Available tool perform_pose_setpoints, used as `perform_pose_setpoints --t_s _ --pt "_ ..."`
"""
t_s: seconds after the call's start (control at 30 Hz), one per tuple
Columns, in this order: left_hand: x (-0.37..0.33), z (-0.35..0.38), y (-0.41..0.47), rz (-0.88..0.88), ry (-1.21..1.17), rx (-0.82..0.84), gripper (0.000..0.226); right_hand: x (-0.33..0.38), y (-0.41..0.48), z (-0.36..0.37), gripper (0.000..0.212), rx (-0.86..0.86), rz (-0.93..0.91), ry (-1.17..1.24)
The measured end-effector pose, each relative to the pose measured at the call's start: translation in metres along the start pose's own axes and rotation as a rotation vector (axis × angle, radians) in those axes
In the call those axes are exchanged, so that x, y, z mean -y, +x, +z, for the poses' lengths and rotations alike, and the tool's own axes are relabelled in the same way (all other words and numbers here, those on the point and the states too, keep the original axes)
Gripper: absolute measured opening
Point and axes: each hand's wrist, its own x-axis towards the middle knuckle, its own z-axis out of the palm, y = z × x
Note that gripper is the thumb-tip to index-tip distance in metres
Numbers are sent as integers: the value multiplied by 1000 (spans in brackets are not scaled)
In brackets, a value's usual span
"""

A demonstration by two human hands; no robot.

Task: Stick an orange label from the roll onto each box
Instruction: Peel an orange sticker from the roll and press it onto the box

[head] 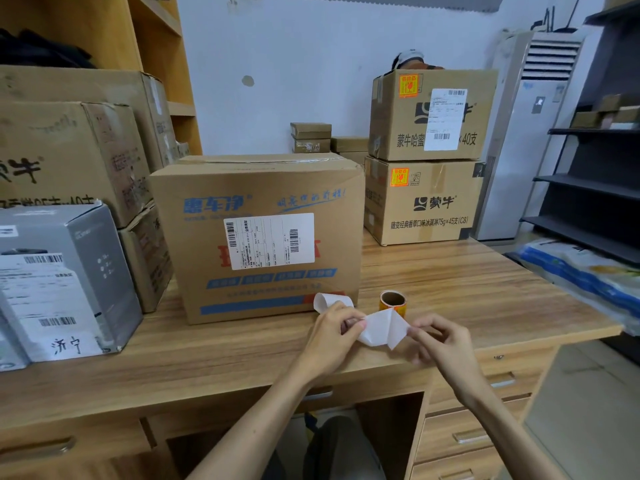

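Left grip [334,336] and right grip [440,344] each pinch the white paper backing strip [384,329] between curled fingers above the wooden table [207,348]. At 12 o'clock of the strip, just beyond, the small cardboard-core roll of orange labels [392,300] stands on the table, its lower edge hidden by the strip. At 11 o'clock stands a large brown cardboard box [256,188]. At 9 o'clock sits a grey carton [86,258]. At 1 o'clock, well apart, two stacked brown boxes [426,202] each carry an orange sticker [400,176].

Wooden desk [450,278] with central carton [256,237], grey box [69,271], label roll [392,301].
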Motion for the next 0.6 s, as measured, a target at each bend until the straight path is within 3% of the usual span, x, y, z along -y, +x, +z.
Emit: perform_pose_setpoints --t_s 0.47,0.6 --pt "-4 -3 -1 31 26 -24 19 19 -5 -24 13 -104 -64 86" --pt "-8 -7 -1 58 52 -99 31 33 -2 -13 14 -140 -184 -57"
